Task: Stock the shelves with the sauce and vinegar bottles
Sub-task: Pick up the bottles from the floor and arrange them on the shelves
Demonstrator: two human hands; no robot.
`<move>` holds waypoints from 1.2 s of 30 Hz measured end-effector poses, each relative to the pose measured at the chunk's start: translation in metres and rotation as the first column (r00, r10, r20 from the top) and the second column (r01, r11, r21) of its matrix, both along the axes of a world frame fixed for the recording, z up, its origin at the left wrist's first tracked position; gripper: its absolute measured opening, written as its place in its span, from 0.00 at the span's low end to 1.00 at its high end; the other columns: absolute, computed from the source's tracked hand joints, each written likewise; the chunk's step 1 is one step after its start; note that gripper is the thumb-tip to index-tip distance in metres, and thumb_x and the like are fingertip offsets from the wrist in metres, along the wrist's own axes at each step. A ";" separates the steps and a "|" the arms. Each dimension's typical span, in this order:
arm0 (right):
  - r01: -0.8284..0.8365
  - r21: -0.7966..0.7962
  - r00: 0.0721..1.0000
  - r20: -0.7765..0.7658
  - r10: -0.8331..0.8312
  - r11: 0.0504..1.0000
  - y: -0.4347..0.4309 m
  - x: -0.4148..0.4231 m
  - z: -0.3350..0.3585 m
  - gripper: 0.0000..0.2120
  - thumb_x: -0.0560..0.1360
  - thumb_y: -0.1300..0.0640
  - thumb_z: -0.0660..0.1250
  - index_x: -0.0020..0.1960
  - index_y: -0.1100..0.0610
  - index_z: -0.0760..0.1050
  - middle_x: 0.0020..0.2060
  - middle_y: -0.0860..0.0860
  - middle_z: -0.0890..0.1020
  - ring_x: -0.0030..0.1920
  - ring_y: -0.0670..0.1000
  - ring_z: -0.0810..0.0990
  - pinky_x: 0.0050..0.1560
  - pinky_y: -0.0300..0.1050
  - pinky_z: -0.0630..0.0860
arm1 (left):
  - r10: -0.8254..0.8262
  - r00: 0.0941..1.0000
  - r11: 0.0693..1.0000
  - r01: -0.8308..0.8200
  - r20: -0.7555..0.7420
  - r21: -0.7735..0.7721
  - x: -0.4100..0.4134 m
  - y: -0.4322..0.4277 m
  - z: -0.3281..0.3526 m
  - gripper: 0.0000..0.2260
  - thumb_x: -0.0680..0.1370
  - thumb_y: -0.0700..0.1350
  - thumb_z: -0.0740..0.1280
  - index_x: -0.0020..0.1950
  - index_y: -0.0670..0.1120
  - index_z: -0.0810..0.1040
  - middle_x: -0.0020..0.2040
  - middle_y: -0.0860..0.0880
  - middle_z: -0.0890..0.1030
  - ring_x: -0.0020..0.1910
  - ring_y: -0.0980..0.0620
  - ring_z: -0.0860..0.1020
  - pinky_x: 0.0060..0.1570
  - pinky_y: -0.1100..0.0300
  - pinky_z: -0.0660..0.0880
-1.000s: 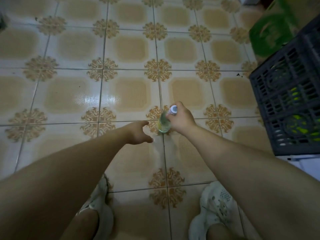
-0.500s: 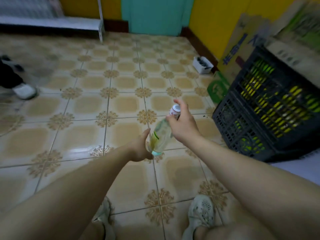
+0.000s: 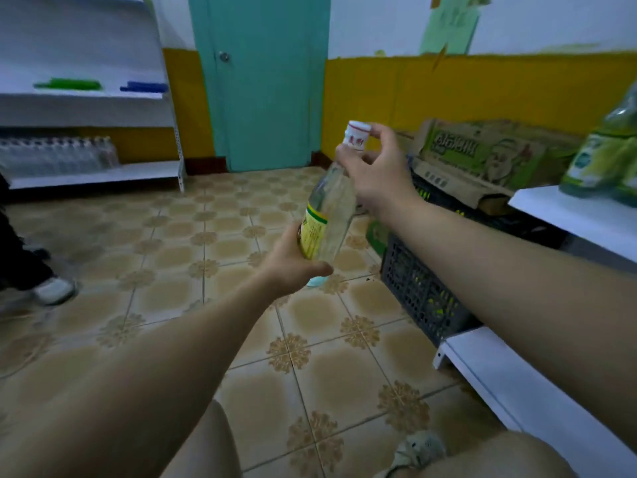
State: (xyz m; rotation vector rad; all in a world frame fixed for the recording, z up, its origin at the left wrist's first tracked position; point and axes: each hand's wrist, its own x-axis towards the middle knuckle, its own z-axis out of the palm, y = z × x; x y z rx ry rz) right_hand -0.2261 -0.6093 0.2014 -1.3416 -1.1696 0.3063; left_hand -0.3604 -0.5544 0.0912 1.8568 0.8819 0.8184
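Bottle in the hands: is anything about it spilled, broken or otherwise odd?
Nothing stands out. The bottle is tilted, but both hands hold it: the left hand grips its base and the right hand pinches its neck. Its cap is on, and the floor shows no spill.

A small shop or its stockroom. Against the left wall stands a white metal display shelf unit (image 3: 82,113) with slotted uprights. Its lowest board carries a tight row of clear bottles (image 3: 55,155), and a higher board holds a flat green pack (image 3: 69,84) and a flat blue pack (image 3: 144,87). On the right, a white shelf board (image 3: 568,215) bears green plastic bottles (image 3: 603,157). Below it sits a dark plastic lattice crate (image 3: 420,291) with yellow-labelled goods inside, and beyond that a printed brown cardboard carton (image 3: 482,157). The floor is beige patterned tile (image 3: 172,270); a teal door (image 3: 262,81) is set in yellow-and-white walls.
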 end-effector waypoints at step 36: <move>0.737 -0.017 0.639 0.342 -0.689 0.675 -0.328 0.146 0.109 0.40 0.72 0.44 0.70 0.76 0.40 0.50 0.57 0.43 0.77 0.52 0.46 0.78 0.50 0.42 0.75 | -0.825 0.499 0.561 0.776 0.264 0.288 0.252 -0.242 0.157 0.38 0.64 0.32 0.76 0.66 0.53 0.62 0.52 0.48 0.81 0.47 0.52 0.82 0.48 0.52 0.80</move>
